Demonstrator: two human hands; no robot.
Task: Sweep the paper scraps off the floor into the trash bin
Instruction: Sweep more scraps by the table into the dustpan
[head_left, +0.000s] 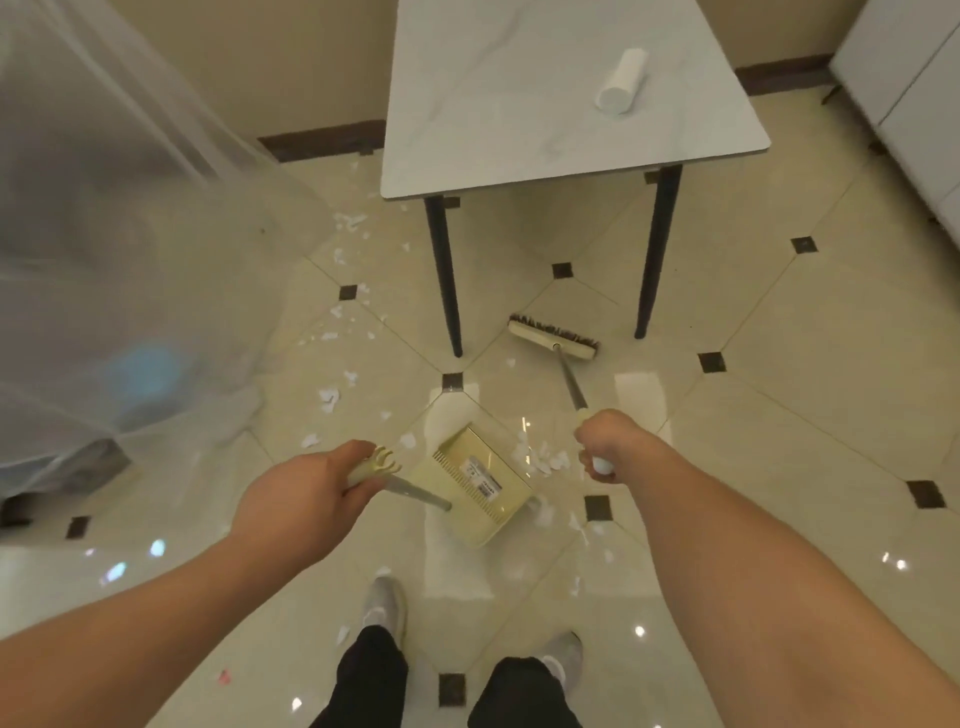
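My left hand (306, 493) grips the handle of a pale yellow dustpan (475, 480) that rests on the glossy tiled floor in front of my feet. My right hand (605, 447) holds the top of a broom handle. The broom head (553, 336) lies on the floor farther out, by the table legs. White paper scraps (543, 457) are heaped at the dustpan's right edge, between my hands. More paper scraps (335, 317) trail across the floor to the left and far side. A few lie near my feet. No trash bin can be made out.
A white marble-top table (545, 130) on black legs stands ahead, with a white roll (621, 80) on it. A clear plastic sheet (119, 260) covers bulky things on the left. White cabinets (914, 104) are at the right. My shoes (384, 605) are at the bottom.
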